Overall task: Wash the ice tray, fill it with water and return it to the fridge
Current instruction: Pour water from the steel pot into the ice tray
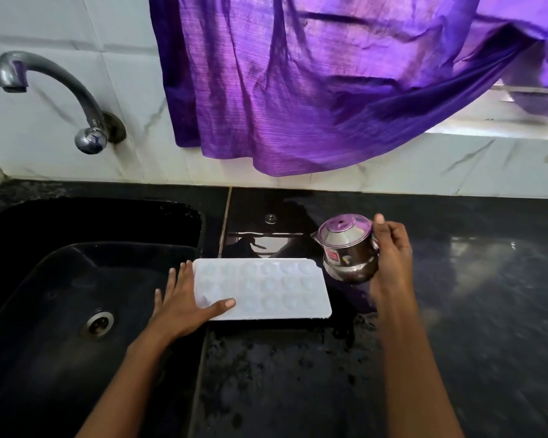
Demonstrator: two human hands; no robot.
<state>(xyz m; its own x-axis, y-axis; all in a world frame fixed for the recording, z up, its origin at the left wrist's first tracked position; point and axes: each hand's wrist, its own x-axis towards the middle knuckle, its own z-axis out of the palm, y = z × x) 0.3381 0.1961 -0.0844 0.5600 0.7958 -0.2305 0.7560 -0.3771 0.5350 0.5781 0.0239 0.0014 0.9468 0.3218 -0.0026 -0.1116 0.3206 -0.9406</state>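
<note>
We stand at a black stone worktop (472, 295), glossy, speckled and wet toward its front edge, with a black moulded sink (45, 279) set into its left end. White veined tiles (60, 26) back it. A curved chrome tap (60, 86) juts from them, and a ribbed purple curtain (282, 90) hangs beside it. The tray (266, 289), white plastic with round hollows, lies flat at the sink's rim. Our left hand (184, 305) lies spread on its left end, fingers straight, thumb across the top. Our right hand (393, 260) grips a domed, lidded steel jug (348, 251) just beside the tray's far right corner.
</note>
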